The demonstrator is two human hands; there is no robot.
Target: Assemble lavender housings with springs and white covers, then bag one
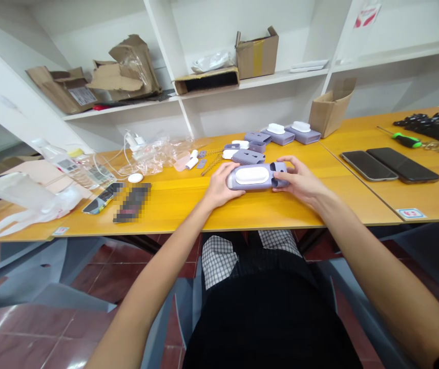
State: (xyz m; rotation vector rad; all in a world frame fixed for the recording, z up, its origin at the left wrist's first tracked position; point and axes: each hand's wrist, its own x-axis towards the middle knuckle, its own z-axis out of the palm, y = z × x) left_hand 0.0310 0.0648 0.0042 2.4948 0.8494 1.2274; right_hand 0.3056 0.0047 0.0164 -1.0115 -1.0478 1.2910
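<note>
Near the table's front edge, a purple-grey plastic housing with a raised white oval panel (252,175) lies sideways between my hands. My left hand (222,185) grips its rounded left end, thumb on the near side and fingers on the far side. At the other end, my right hand (299,179) holds a purple-grey sleeve piece with cut-outs (279,168) against the housing. Whether the two parts are joined cannot be seen. Just beyond are more purple-grey shells (248,157), small white cylinders (192,160) and thin metal springs (212,164).
Two purple-grey units with white tops (278,132) stand at the back, beside a cardboard box (330,110). Phones (403,165) and a green-handled screwdriver (405,139) lie to the right. Leftward are clear plastic wrap (161,156), bottles (60,159) and a plastic cup (15,189).
</note>
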